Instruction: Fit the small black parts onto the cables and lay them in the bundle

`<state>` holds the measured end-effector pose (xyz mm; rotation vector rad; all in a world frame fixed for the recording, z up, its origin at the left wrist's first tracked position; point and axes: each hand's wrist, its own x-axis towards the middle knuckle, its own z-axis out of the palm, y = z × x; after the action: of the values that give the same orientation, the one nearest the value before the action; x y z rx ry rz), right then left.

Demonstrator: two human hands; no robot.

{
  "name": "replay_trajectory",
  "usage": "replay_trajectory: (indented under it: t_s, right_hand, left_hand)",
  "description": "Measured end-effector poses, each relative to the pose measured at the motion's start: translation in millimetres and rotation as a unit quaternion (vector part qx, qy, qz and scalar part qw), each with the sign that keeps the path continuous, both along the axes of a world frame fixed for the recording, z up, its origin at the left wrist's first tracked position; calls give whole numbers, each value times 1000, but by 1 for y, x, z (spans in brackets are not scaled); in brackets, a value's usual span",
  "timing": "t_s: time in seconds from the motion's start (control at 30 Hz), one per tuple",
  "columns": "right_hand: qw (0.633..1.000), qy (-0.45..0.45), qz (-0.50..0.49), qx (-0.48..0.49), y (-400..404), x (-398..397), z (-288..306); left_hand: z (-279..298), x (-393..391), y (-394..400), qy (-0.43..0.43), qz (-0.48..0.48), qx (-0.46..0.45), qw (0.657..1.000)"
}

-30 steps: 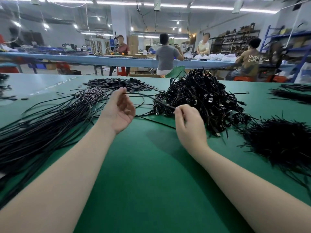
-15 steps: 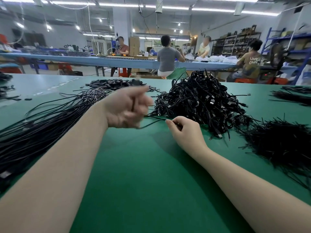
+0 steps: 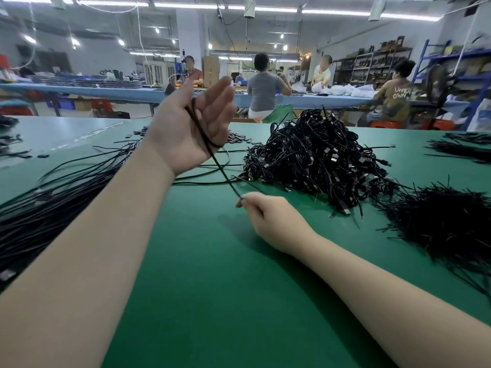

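My left hand (image 3: 186,128) is raised above the green table (image 3: 212,288), palm toward me. A thin black cable (image 3: 224,176) crosses that palm from between thumb and forefinger, hooks round the little-finger edge and runs taut down to my right hand (image 3: 273,221). The right hand rests low on the table and pinches the cable's lower end. A bundle of straight cables (image 3: 53,203) lies at the left. A tangled pile of cables (image 3: 318,160) sits in the middle. Small flat black parts (image 3: 239,139) lie scattered behind my left hand, mostly hidden by it.
A heap of short thin black pieces (image 3: 438,224) lies at the right. More black bundles (image 3: 462,150) sit at the far right edge. Beyond the table, several people work at a long blue bench (image 3: 132,92), and a fan (image 3: 438,83) stands at the right.
My left hand rose from near the table to well above it and turned palm toward me, drawing the cable taut. My right hand slid slightly nearer, still pinching the cable.
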<state>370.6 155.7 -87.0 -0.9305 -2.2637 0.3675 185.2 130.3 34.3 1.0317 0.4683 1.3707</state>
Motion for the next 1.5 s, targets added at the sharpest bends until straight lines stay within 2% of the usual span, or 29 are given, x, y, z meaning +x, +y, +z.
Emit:
replay_trajectory:
  t_s: [0.03, 0.07, 0.1, 0.13, 0.17, 0.2, 0.23, 0.27, 0.3, 0.37, 0.4, 0.47, 0.5, 0.57, 0.63, 0.67, 0.73, 0.77, 0.8, 0.83, 0.87, 0.93, 1.0, 1.07, 1.17, 1.27, 1.3, 1.4, 1.5]
  right_hand:
    - [999, 30, -40, -4, 4, 2, 1]
    - [995, 58, -79, -2, 7, 4, 2]
    - [990, 83, -111, 6, 9, 7, 2]
    - [984, 111, -136, 18, 10, 9, 3]
    - [977, 142, -155, 35, 10, 9, 6]
    - [969, 176, -165, 58, 9, 9, 8]
    - [962, 208, -158, 81, 6, 7, 10]
    - [959, 227, -135, 105, 2, 5, 13]
    - [960, 227, -102, 130, -3, 2, 15]
    - [972, 178, -27, 148, -10, -4, 12]
    - [982, 142, 9, 122, -11, -6, 8]
    - [996, 65, 42, 50, -8, -7, 0]
    - [999, 35, 28, 24, -4, -7, -2]
    - [999, 14, -42, -16, 5, -3, -4]
    - [991, 35, -121, -42, 13, 4, -1]
    - [985, 58, -152, -48, 16, 8, 1]
    - [975, 122, -180, -38, 18, 11, 10]
    - [971, 157, -179, -24, 16, 10, 15]
    - [967, 188, -171, -4, 13, 8, 21]
    - [964, 207, -164, 24, 9, 4, 26]
    - [964, 211, -154, 57, 4, 0, 30]
    - [970, 170, -132, 115, -6, -6, 30]
    - [978, 108, -115, 135, -11, -13, 22]
    - [987, 102, -97, 78, -11, -17, 16]
    - [988, 134, -61, -33, -6, -15, 13]
    - [977, 153, -14, -146, 2, -7, 10]
    - [959, 191, 1, -211, 3, -6, 11]
    - [867, 298, 52, -395, 8, -4, 19]
    - [820, 328, 90, -462, 10, -1, 21]
  left_hand:
    - [3, -2, -7, 67, -40, -8, 997]
    - [3, -1, -10, 180, -69, -26, 981]
    - [2, 5, -13, 324, -99, -53, 940]
    - [-3, 13, -13, 467, -126, -88, 871]
    - [-9, 22, -10, 569, -127, -124, 803]
    - [-16, 31, -6, 619, -98, -155, 763]
    - [-24, 38, -1, 622, -50, -172, 763]
    - [-29, 44, 3, 586, 9, -174, 791]
    - [-32, 46, 8, 521, 69, -167, 834]
    - [-28, 40, 15, 336, 170, -126, 918]
    - [-22, 34, 17, 233, 194, -96, 948]
    - [-9, 19, 14, 53, 151, -25, 987]
    - [-2, 12, 7, 4, 96, 4, 995]
    - [4, 4, -3, 24, 13, 16, 999]
    - [1, 4, -6, 171, -24, -13, 985]
    - [-2, 10, -7, 283, -44, -39, 957]
    - [-14, 26, -5, 509, -95, -93, 850]
    - [-21, 36, -2, 581, -96, -115, 800]
    - [-28, 44, 2, 611, -73, -128, 778]
    - [-34, 51, 6, 596, -32, -131, 792]
    - [-38, 56, 12, 538, 15, -127, 833]
    - [-39, 58, 20, 356, 87, -119, 923]
    - [-36, 53, 26, 217, 146, -106, 959]
    - [-35, 49, 27, 150, 169, -90, 970]
    - [-39, 48, 25, 61, 141, -95, 984]
    - [-42, 47, 26, 16, 124, -108, 986]
    - [-44, 46, 25, 20, 109, -114, 987]
    - [-52, 49, 21, 71, 51, -137, 987]
    - [-58, 49, 19, 81, 8, -158, 984]
